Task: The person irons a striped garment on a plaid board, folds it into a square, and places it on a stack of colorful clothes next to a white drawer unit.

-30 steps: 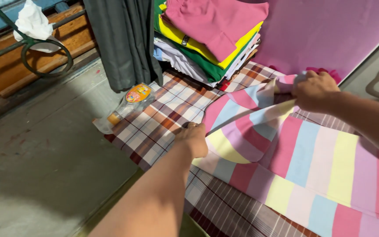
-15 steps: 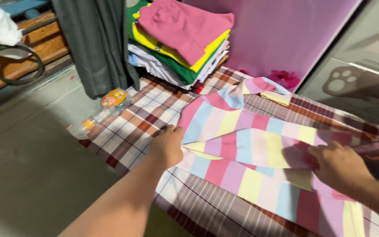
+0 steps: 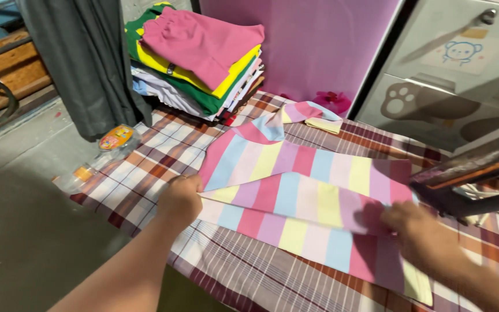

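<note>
Squarely at centre: a striped garment (image 3: pixel 295 196) in pink, pale blue, yellow and lilac bands, lying flat and folded over itself on a plaid cloth (image 3: pixel 145 173) of brown, red and white checks. Sleeve end of the garment turned up toward 12 o'clock, near a pink flower print (image 3: pixel 331 101) on the pink panel (image 3: pixel 319 40).

At 9 o'clock of the garment, left hand (image 3: pixel 180 199), knuckles up, fingers curled and pinching the folded left edge. At 4 o'clock, right hand (image 3: pixel 420 234), blurred, lying palm down on the fabric; fingers apparently stretched flat on the stripes, though whether spread or together cannot be told.

Just beside the right hand at 2 o'clock, a dark iron (image 3: pixel 475 179) with an orange line along its body, resting on the plaid cloth.

Further out at 11 o'clock, a stack of folded clothes (image 3: pixel 197 63), pink on top, then yellow, green and white. At 10 o'clock, a clear plastic bottle (image 3: pixel 96 159) with an orange label lying on its side at the cloth's edge. Beyond that, a grey curtain (image 3: pixel 88 63) hanging down. At 1 o'clock, a grey cabinet (image 3: pixel 451 69) with paw and bear stickers.
</note>
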